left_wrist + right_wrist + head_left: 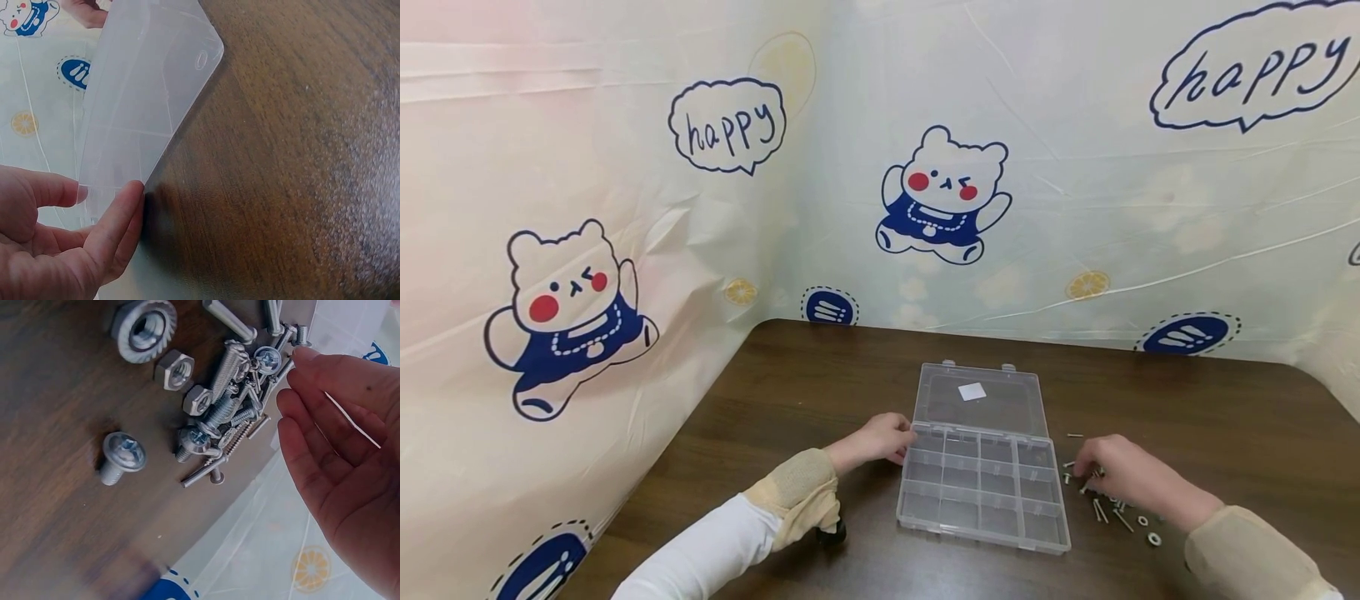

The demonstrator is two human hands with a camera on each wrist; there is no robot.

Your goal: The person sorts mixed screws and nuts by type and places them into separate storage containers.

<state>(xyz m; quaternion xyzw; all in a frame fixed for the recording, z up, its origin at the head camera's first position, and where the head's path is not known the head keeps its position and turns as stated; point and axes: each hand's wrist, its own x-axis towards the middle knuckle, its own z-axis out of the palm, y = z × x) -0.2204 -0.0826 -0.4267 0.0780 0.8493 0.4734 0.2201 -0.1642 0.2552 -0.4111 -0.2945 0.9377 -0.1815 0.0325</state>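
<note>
A clear plastic compartment box (982,533) lies on the table with its hinged lid (940,400) folded back. My left hand (880,437) holds the box's left side near the hinge. In the left wrist view the thumb is at the rim and the fingers lie against the outer wall (125,106). My right hand (1120,467) reaches over a pile of screws (225,412) right of the box, fingers slightly bent. Its fingertips are beside a screw at the pile's edge; I see nothing held between them.
Near the pile lie a flange nut (147,331), hex nuts (178,370) and a loose flanged screw (124,453). A small white paper square (972,392) is on the lid. Printed curtains (820,167) hang behind and left of the brown table (850,358).
</note>
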